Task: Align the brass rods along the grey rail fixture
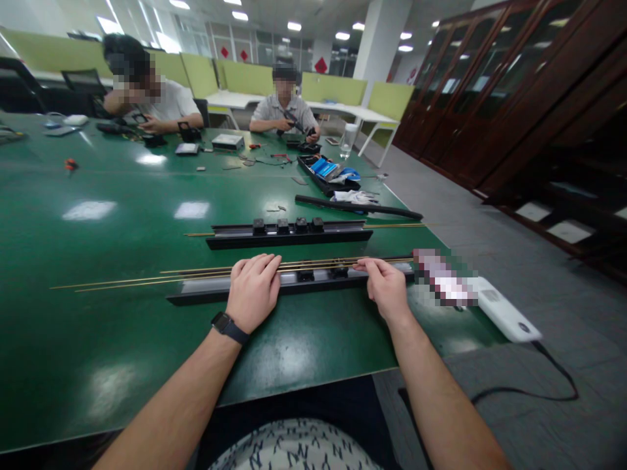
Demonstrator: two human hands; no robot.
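Observation:
Across the table in front of me lies a black rail [198, 297] with a pale inner channel. Small black blocks [306, 275] sit in it between my hands. Several thin brass rods [127, 282] run along its top and stick out far to the left. My left hand [255, 292] is closed over the rail and the rods, palm down, with the fingertips hidden behind them. At the rail's right part, my right hand [385, 285] pinches the brass rods between thumb and fingers; how many it grips I cannot tell.
Farther back lies a second black rail [289, 242] with several blocks and rods. Beyond it are a black strip [392, 212], gloves [355, 197] and a parts tray [328, 179]. A white power bank-like device [507, 310] overhangs the right edge. Two people sit opposite.

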